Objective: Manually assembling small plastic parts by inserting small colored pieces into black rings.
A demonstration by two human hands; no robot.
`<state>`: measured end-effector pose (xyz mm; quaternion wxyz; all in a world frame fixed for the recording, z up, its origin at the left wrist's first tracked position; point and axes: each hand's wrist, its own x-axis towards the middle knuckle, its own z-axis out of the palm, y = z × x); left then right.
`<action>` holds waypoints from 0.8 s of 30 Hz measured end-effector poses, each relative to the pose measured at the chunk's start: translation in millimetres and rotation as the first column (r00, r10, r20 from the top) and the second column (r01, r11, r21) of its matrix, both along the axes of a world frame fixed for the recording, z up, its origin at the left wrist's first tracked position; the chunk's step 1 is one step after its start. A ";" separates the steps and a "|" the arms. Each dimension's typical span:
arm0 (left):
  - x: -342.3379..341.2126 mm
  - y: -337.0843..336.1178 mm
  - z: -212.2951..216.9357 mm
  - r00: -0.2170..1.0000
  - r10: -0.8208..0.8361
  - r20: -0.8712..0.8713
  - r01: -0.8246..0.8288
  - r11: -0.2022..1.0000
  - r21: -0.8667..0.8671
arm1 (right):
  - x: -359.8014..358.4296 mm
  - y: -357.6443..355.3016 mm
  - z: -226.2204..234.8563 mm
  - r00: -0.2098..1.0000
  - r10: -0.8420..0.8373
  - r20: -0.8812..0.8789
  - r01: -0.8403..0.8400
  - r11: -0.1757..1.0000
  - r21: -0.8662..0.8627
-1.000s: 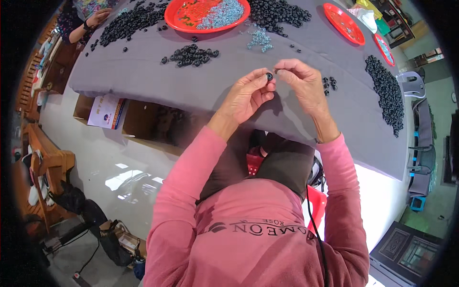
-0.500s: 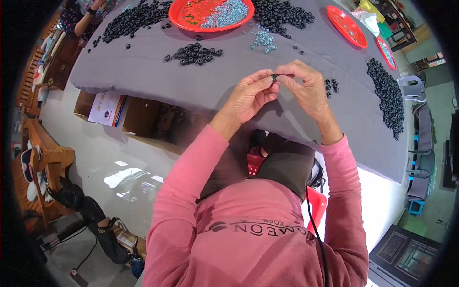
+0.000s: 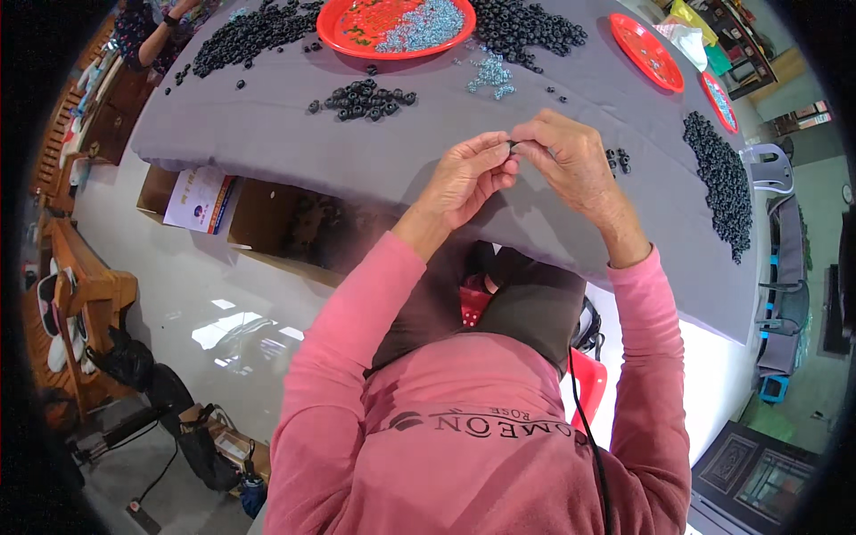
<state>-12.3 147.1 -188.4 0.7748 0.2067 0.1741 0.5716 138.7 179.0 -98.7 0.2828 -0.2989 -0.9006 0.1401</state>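
My left hand [image 3: 464,178] pinches a small black bead [image 3: 512,147] between thumb and forefinger, its other fingers curled below. My right hand [image 3: 575,160] is closed against the same bead, thumb and forefinger pressed together at its top and right side. Whatever sits between the right fingertips is hidden. Both hands are raised just above the near edge of the grey-covered table. Beside the right hand, a few black beads [image 3: 623,160] lie on the cloth, partly covered by it. Ahead and to the left is a loose group of black beads [image 3: 364,100].
A red tray [image 3: 397,55] with pale blue pieces stands at the far side, black bead heaps [image 3: 526,31] around it. Small blue pieces [image 3: 490,76] lie nearer. Another red tray [image 3: 646,52] and a long bead pile [image 3: 720,183] are at right. An open cardboard box [image 3: 259,218] is under the table.
My right hand has turned slightly, its wrist and forearm shifting right, and now covers more of the bead and the small group beside it. The left hand stays nearly still.
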 end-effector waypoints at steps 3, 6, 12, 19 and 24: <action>1.6 -0.6 0.6 1.000 0.020 -0.001 -0.020 1.000 0.000 | -1.2 0.6 -2.0 1.000 0.015 -0.013 -0.014 1.000 0.027; 2.4 -1.0 1.4 0.999 0.042 -0.004 -0.042 0.999 0.005 | -1.8 -0.6 -0.4 1.000 0.000 -0.008 0.000 1.000 0.006; 3.1 -1.7 2.1 0.998 0.059 -0.031 -0.059 0.998 0.017 | -3.1 3.1 4.7 0.997 0.025 0.076 -0.027 0.999 0.020; 1.6 -2.9 2.2 0.998 0.060 -0.021 -0.061 0.998 -0.014 | -1.1 -2.3 5.4 1.000 -0.005 0.030 0.009 0.994 -0.112; 0.8 -1.1 0.9 0.999 0.054 0.003 -0.054 0.998 -0.045 | 8.8 -5.1 -2.7 0.863 -0.337 -0.375 0.035 0.783 -0.621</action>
